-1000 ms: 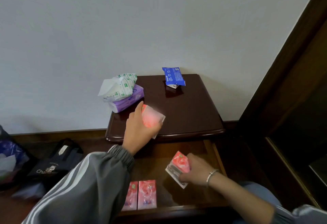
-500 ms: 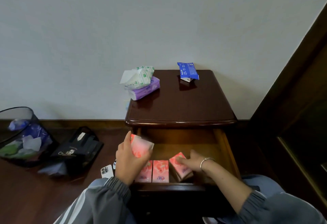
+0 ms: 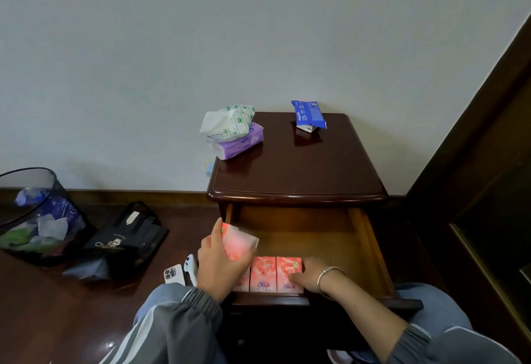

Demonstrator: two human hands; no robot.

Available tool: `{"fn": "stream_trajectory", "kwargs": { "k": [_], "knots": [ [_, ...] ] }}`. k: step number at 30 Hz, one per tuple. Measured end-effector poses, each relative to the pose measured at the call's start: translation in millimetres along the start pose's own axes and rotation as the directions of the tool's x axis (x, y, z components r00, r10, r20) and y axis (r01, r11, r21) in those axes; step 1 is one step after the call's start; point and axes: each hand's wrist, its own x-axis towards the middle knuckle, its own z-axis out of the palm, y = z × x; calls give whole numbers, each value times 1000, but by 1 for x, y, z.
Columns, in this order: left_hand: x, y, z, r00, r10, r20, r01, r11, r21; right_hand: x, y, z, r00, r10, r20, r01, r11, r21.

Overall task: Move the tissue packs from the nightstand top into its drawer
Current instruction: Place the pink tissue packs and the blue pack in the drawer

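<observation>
Gripping a pink tissue pack in the left hand over the near left corner of the open drawer. Resting the right hand, fingers relaxed, on the rightmost pack of the row lying along its near edge.

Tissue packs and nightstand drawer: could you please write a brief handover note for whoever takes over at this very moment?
Left hand grips a pink pack above the left front of the open drawer.
Right hand rests on the rightmost pack of the row in the drawer; whether it grips it cannot be told.
Done: three pink packs lie side by side at the drawer's front, the leftmost partly hidden.
Left: put in the held pack, then the green-and-white pack, the purple pack under it and the blue pack from the nightstand top.
</observation>
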Motion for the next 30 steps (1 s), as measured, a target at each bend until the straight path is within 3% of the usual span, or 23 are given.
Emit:
{"fn": "stream_trajectory", "kwargs": {
  "k": [2, 4, 6, 11, 13, 15, 18, 20, 23, 26, 30],
  "knots": [
    [-3, 4, -1, 1000, 24, 13, -24, 999, -48, -8, -5, -8, 985, -11, -170, 9, 1000, -11],
    [-4, 12, 1, 998, 61, 35, -59, 996, -65, -17, -17, -15, 963, -90, -252, 157, 953, 259],
    [-7, 22, 5, 993, 97, 62, -93, 994, -62, -31, -34, -20, 969, -189, -156, 245, 788, 564],
    [-15, 40, 11, 950, 189, 247, -172, 981, -89, -42, -43, -22, 956, -264, -127, 277, 672, 687],
    [-11, 38, 5, 908, 170, 383, -118, 981, -157, -40, -36, -23, 966, -249, -75, 212, 585, 783],
    [-6, 35, -2, 846, 152, 511, 41, 937, -347, -37, -27, -21, 966, -257, -37, 160, 478, 864],
    [-4, 29, -2, 851, 151, 503, 193, 800, -568, -31, -15, -16, 956, -294, -18, 138, 393, 909],
    [-3, 27, 0, 878, 124, 463, 194, 792, -579, -27, -9, -11, 954, -300, -16, 128, 356, 926],
    [4, 24, -6, 902, 115, 416, 116, 864, -490, -20, 0, -5, 976, -206, -75, 151, 385, 910],
    [19, 20, -15, 942, 111, 318, -31, 969, -246, -14, 19, -2, 966, -4, -258, 213, 575, 790],
    [40, 16, -18, 947, 187, 263, -210, 976, 60, -14, 38, 4, 918, 35, -394, 265, 684, 679]
  ]
}}
